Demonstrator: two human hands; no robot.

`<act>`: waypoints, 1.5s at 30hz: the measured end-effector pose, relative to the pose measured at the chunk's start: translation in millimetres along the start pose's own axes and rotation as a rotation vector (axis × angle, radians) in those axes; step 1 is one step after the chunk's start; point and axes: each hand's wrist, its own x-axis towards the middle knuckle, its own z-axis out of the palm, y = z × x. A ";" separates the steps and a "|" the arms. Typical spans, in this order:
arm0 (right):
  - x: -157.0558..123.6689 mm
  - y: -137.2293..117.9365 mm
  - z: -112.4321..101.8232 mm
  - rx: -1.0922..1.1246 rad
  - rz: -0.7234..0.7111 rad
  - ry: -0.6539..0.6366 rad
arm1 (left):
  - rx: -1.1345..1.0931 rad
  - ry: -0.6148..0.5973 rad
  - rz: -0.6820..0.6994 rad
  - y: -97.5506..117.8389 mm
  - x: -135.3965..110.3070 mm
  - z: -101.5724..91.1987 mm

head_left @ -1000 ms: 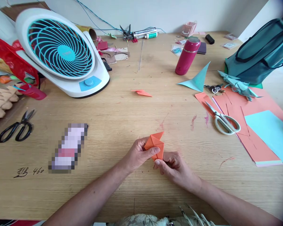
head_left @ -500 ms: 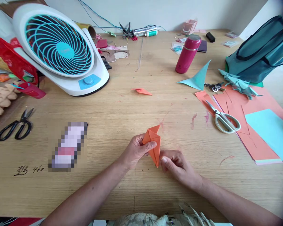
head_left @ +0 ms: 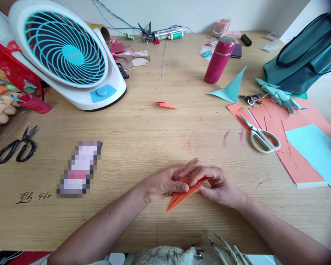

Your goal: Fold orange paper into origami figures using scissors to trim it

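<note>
A folded orange paper shape (head_left: 182, 197) lies low over the wooden table (head_left: 143, 140), its long point aimed toward me and to the left. My left hand (head_left: 161, 186) pinches its left side with thumb on top. My right hand (head_left: 212, 182) grips the right end, fingers curled over the top of the fold. Both hands meet above the paper near the table's front middle.
White-handled scissors (head_left: 260, 138) rest on orange paper sheets (head_left: 292, 147) at right, beside a light blue sheet (head_left: 317, 151). A teal bag (head_left: 303, 59), pink bottle (head_left: 219, 60), teal paper cone (head_left: 231, 90), small orange fold (head_left: 165, 105), fan (head_left: 66, 55) and black scissors (head_left: 15, 147) surround.
The orange paper was turned from upright to lying nearly flat with its point toward me. My right hand moved over the top of it and both hands closed together.
</note>
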 end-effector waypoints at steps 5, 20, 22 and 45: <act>-3.0 3.3 3.7 0.073 0.182 0.128 | 0.022 -0.031 -0.085 9.5 -5.2 -7.2; -2.0 22.5 -0.1 0.143 0.394 0.247 | 0.685 0.442 0.208 14.0 -8.0 -9.9; -3.7 22.0 -5.0 0.081 0.366 0.229 | 0.761 0.507 0.250 8.7 -12.2 -6.7; -11.3 9.2 0.3 -0.739 -0.039 -0.121 | 1.611 0.322 0.543 -15.0 -34.2 6.6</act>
